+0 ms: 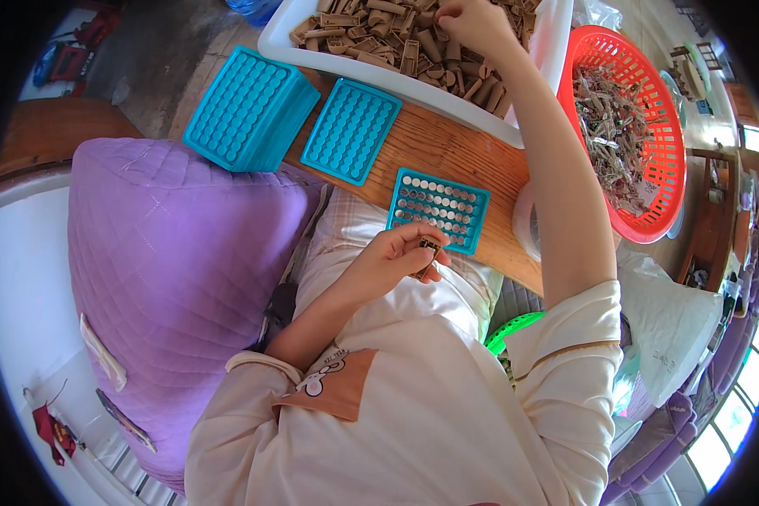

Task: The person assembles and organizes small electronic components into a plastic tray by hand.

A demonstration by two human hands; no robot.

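My left hand (394,260) is closed around a small brown plastic part (427,249) with an open, boxy top, held above my lap. Just beyond it lies a turquoise tray (484,226) with rows of round silver discs (434,202). My right hand (479,27) reaches far over a white bin (379,72) of loose brown plastic parts (409,55), some tubular and some flat. Its fingertips are pinched together above the parts, and I cannot make out what they hold, if anything.
On the wooden table (447,139), a second turquoise tray (352,131) lies beside a tall tray stack (249,110). A red basket (670,160) of tangled thin pieces stands at the right. A purple quilted cover (185,278) bulges at the left. A white sack (670,325) is at the right.
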